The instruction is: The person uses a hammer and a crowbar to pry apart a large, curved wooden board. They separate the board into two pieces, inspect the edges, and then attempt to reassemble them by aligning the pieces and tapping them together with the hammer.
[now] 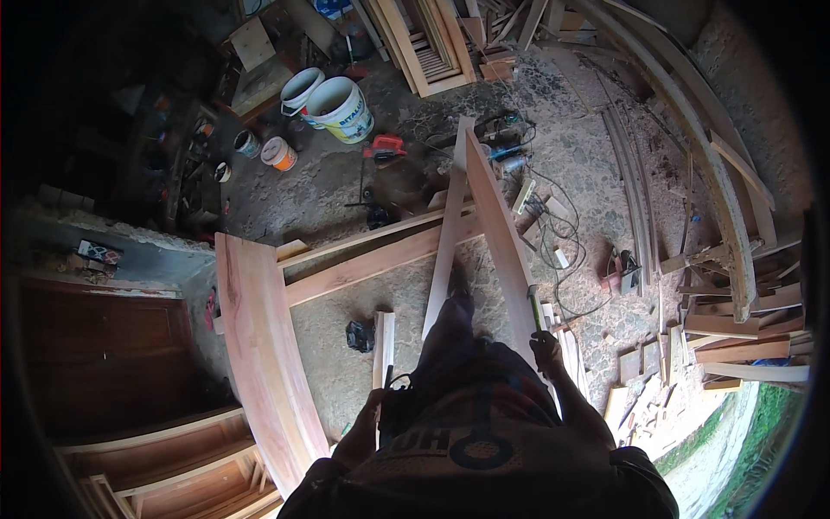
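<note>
My right hand (545,350) is closed round the lower end of a hammer (537,313) with a greenish handle. Its head points away from me, over the near part of a long plank (500,227). At my left hip, in deep shadow, my left hand (373,405) is closed beside a thin dark thing whose kind I cannot make out. A narrower board (446,246) meets the plank at the far end, forming a point. My legs stand between these two boards. On the left, a wide reddish board (266,337) lies across the ends of two crosswise timbers (385,259).
White buckets (341,108) and small paint cans (278,153) stand at the far left. A red tool (386,147) and tangled cables (566,246) lie on the floor. Door frames (424,43) lean at the back. Wood offcuts (735,337) are stacked at the right.
</note>
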Tool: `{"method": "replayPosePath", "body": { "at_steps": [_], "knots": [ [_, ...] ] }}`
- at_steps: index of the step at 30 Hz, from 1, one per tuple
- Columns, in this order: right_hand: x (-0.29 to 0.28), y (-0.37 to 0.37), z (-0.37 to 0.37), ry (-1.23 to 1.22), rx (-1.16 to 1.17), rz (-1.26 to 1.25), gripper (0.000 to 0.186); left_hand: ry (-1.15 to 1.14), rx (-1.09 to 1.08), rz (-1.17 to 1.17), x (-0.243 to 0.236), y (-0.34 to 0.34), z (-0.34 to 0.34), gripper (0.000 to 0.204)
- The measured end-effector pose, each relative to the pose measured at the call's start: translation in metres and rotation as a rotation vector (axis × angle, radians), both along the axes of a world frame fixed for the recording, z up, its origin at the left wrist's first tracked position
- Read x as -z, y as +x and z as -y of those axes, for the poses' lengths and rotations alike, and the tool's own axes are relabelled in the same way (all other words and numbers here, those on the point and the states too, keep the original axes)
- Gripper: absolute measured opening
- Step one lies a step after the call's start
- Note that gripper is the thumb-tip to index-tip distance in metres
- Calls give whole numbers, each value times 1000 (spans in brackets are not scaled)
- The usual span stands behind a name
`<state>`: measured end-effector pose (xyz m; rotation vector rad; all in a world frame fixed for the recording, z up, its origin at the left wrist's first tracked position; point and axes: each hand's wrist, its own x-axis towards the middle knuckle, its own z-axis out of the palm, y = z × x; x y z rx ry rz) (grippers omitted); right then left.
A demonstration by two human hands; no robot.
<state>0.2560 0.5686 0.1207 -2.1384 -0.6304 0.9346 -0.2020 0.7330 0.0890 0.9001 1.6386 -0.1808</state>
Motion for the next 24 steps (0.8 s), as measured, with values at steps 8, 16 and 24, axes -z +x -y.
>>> {"method": "replayPosePath", "body": {
  "at_steps": [8,16,24],
  "knots": [
    [-9,29,-65,-141,-108,74,24,-39,47,66,11,52,-77,26],
    [-36,64,-185,-109,-273,183,20,3,-31,-97,-41,10,-176,26],
    [-41,73,-254,-75,-137,99,30,-24,-365,26,-42,-21,-228,25]
  ]
}}
